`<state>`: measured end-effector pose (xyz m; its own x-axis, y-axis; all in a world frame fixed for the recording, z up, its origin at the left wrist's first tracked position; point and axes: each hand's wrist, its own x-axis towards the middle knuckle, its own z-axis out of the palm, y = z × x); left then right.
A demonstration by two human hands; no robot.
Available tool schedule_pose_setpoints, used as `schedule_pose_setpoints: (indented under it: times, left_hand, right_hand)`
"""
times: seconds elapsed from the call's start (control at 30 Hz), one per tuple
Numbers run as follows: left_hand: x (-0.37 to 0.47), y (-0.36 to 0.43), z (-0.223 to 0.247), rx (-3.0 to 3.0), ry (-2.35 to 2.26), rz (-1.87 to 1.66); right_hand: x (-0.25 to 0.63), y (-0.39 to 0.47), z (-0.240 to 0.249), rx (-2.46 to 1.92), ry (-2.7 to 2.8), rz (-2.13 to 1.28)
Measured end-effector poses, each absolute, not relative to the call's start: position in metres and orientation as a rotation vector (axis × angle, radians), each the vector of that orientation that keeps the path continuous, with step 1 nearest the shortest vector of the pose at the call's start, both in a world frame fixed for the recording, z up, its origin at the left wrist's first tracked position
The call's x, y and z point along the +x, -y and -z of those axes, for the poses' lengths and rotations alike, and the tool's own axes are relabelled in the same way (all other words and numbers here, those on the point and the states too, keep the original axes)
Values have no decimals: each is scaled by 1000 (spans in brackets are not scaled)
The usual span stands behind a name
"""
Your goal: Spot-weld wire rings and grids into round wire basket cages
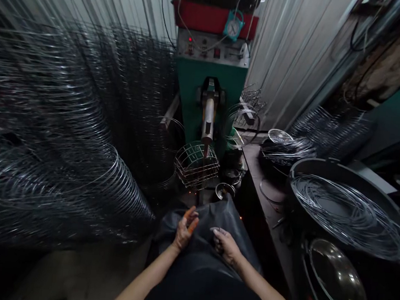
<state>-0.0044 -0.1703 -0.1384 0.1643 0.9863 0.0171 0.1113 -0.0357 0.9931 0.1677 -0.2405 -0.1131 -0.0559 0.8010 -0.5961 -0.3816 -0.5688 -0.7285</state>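
Observation:
Over the dark apron (208, 257) my left hand (186, 230) is raised with its fingers apart and nothing in it; orange covers show on some fingertips. My right hand (225, 244) is closed in a pinch to its right, with a small thin dark piece at the fingertips, too small to name. Beyond both hands, a wire basket (196, 166) hangs at the arm (208, 118) of a green machine (191, 84). Neither hand touches the basket. Small orange sparks show below it.
Tall stacks of wire rings (61, 111) fill the left side. On the right, a bench (268, 206) stands beside a large round pan (297, 167) holding wire rings and a shiny metal bowl (337, 276). A small bowl (224, 191) sits near the machine's base.

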Motion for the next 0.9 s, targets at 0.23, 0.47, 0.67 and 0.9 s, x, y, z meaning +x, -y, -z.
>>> schedule_pose_setpoints:
  times: [0.23,0.47,0.67,0.9]
  left_hand:
    - [-1,225,144,1387,-1138,-953]
    - [0,256,136,1293,-1159,-969]
    - [-7,267,129,1159,-1224,-1059]
    - [-27,246,131,1013,-1300,-1368]
  right_hand:
    - [166,263,117,-1406,371,-1770]
    - [166,285,109,-1391,296,-1841]
    - [164,296,95,-1301,171,-1884]
    - [177,298,85,-1246,289,-1543]
